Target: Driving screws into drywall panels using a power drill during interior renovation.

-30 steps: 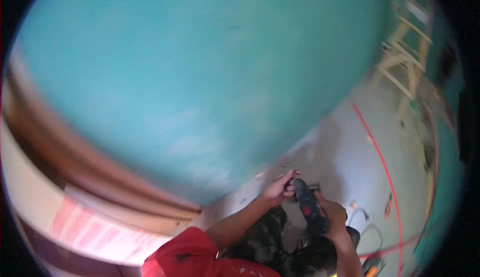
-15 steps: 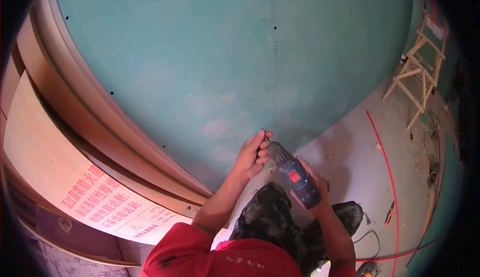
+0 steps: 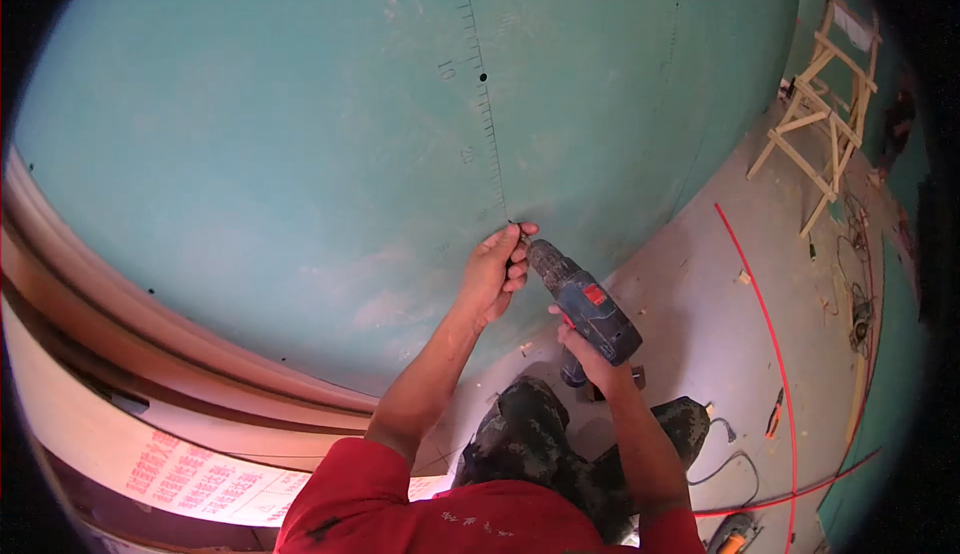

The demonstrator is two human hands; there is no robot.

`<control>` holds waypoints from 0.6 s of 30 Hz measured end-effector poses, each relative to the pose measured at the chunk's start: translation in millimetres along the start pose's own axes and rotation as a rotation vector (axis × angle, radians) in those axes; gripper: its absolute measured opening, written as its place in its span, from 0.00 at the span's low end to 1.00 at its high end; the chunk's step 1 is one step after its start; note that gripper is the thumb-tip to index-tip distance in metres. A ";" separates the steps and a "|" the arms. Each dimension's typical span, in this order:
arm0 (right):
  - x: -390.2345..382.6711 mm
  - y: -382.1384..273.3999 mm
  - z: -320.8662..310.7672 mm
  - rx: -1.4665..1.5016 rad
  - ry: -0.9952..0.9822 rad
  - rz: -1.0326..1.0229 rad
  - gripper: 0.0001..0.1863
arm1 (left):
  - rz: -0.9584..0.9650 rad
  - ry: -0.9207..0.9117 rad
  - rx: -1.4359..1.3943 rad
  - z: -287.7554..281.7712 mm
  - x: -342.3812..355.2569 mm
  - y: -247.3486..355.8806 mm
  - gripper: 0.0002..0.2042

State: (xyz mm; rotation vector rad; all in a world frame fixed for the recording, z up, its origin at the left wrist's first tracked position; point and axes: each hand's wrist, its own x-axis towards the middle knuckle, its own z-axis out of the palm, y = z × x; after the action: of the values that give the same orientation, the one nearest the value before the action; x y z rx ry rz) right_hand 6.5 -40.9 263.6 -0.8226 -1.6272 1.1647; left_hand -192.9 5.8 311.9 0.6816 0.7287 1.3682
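Observation:
A dark blue cordless drill (image 3: 592,316) with a red patch on its side is gripped by my right hand (image 3: 598,366), fingers wrapped round its handle. Its chuck points up and left at the large green board (image 3: 330,174). At the tip of the bit, my left hand (image 3: 490,274) pinches what looks like a small dark screw (image 3: 512,222) against the board, with the other fingers curled. The fingertips hide most of it. Up the board from there runs a pencilled line of tick marks (image 3: 490,119), with a dark dot (image 3: 483,77) on it.
Curved brown panels and a pale sheet (image 3: 70,394) with red print stand at the left. On the floor at right lie a red line (image 3: 762,304), an orange-handled tool (image 3: 775,414) and a power tool (image 3: 736,534). A wooden trestle (image 3: 828,119) stands farther back.
My view has shifted right and closer to the tick line. Both hands and the drill have risen in view, and the fingertips now meet the board at the line's lower end.

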 end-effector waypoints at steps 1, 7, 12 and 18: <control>5.2 4.0 -2.9 -0.050 -0.048 0.043 0.20 | -0.009 0.004 -0.004 -0.8 2.8 -0.9 0.14; 21.4 -17.1 0.9 -0.178 0.024 -0.043 0.29 | -0.053 0.009 -0.049 -10.9 1.1 -10.0 0.14; 27.0 -9.9 1.6 -0.391 -0.049 0.024 0.41 | -0.302 0.158 -0.394 -74.4 -12.7 -68.8 0.14; 30.6 14.2 6.1 -0.211 -0.051 0.244 0.32 | -0.414 0.487 -0.543 -161.7 -16.4 -176.1 0.10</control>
State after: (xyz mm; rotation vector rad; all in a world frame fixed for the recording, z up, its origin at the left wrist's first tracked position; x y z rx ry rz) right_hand -9.5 -11.0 258.9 -1.1613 -1.7485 1.2026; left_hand -215.0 -24.2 75.2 -0.2359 0.7749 1.2685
